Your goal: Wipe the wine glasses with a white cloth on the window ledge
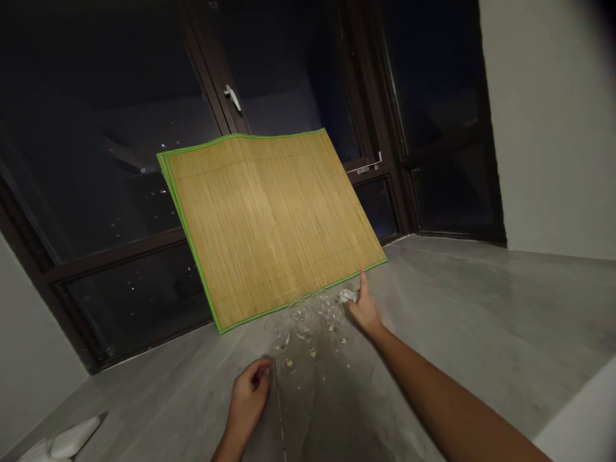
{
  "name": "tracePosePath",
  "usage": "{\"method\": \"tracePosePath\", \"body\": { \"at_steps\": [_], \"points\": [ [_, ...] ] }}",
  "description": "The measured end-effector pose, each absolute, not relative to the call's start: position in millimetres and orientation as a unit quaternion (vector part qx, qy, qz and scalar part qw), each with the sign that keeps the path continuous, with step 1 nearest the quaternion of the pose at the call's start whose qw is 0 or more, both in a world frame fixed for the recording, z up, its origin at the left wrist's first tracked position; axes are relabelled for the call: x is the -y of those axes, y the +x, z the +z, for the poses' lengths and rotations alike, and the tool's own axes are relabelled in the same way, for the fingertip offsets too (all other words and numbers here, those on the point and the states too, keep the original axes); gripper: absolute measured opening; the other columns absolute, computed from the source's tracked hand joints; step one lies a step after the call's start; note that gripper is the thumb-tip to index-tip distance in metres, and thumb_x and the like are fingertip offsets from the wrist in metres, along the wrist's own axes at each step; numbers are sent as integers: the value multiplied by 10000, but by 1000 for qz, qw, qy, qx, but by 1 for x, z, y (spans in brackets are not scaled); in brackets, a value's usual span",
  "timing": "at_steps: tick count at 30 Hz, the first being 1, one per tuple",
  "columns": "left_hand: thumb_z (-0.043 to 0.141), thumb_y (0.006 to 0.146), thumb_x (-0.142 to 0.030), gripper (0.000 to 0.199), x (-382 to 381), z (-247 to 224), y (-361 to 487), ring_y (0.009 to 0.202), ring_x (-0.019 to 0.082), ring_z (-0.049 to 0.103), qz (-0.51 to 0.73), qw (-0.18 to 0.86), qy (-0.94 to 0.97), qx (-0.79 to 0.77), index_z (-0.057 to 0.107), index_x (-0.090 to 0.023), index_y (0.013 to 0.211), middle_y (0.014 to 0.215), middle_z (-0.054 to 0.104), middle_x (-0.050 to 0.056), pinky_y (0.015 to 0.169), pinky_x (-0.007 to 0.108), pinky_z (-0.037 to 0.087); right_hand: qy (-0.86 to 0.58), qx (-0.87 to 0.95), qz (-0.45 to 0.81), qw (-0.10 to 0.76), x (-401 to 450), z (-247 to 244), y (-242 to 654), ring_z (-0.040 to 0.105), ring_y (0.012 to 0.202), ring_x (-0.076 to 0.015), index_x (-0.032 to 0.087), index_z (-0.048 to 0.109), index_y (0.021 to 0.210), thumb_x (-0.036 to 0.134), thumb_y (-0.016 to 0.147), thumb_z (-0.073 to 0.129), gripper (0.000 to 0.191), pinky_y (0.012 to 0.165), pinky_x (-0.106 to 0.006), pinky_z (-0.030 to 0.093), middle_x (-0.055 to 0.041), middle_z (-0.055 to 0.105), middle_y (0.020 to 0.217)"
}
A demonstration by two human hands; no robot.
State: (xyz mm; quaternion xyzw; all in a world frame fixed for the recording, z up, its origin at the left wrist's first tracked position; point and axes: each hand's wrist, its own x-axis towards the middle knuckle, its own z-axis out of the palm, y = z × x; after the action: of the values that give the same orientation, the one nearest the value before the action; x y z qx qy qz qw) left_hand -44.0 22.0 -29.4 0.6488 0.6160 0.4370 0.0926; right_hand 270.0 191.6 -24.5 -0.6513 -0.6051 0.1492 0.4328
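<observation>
My left hand [251, 390] curls loosely, whether round anything I can't tell; the bamboo mat [274, 224] stands tilted behind clear glassware [303, 328]; a crumpled white wad [347, 296] meets my half-open right hand [366, 312], forefinger at the mat's edge, grip unclear.

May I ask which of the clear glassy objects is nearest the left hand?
The leftmost clear object, just beyond the left hand; the other clear objects are farther right, toward the right hand.
</observation>
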Motion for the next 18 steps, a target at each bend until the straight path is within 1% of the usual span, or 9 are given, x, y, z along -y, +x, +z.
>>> {"method": "tracePosePath", "body": {
  "at_steps": [3,7,9,12,14,16,18],
  "points": [
    [539,848,-401,300,-20,-27,-44,923,239,663,419,64,680,-598,733,-198,955,979,733,84,845,368,515,-652,606,146,431,-194,-26,269,651,848,-231,135,-159,1523,313,869,515,956,677,-275,408,-89,676,1012],
    [533,864,-357,251,-16,-25,-37,1004,245,632,362,35,732,-576,738,-222,917,1009,714,90,947,405,477,-676,612,141,386,-197,-27,268,655,882,-263,81,-146,1517,351,887,489,934,735,-322,436,-137,680,1018],
    [527,868,-343,249,-15,-24,-33,1020,248,627,344,39,741,-575,740,-227,921,1020,707,94,956,413,475,-687,608,130,376,-197,-27,268,633,969,-301,47,-107,1519,347,894,473,904,783,-355,441,-157,682,983],
    [549,849,-323,233,-15,-24,-31,1033,253,624,342,58,746,-568,749,-235,933,1043,701,97,949,410,486,-697,605,102,372,-194,-26,268,543,1141,-348,26,-19,1527,328,901,451,839,845,-389,433,-170,682,959],
    [567,833,-314,241,-14,-24,-31,1076,260,611,337,68,751,-564,750,-247,974,1099,691,98,977,420,476,-701,606,92,366,-193,-26,268,502,1186,-357,32,48,1531,316,899,438,795,870,-408,426,-177,680,985],
    [575,820,-302,283,-12,-25,-31,1153,266,580,322,72,754,-568,737,-268,1049,1191,665,91,1037,440,438,-710,605,82,352,-192,-26,268,459,1229,-366,47,123,1528,313,892,434,757,931,-458,390,-191,669,1067],
    [581,807,-288,356,-9,-27,-31,1239,266,531,307,70,750,-581,703,-287,1141,1299,615,79,1097,457,381,-722,600,62,338,-192,-27,268,368,1313,-375,59,195,1515,306,878,444,727,1026,-530,289,-199,644,1168]
  ]
}}
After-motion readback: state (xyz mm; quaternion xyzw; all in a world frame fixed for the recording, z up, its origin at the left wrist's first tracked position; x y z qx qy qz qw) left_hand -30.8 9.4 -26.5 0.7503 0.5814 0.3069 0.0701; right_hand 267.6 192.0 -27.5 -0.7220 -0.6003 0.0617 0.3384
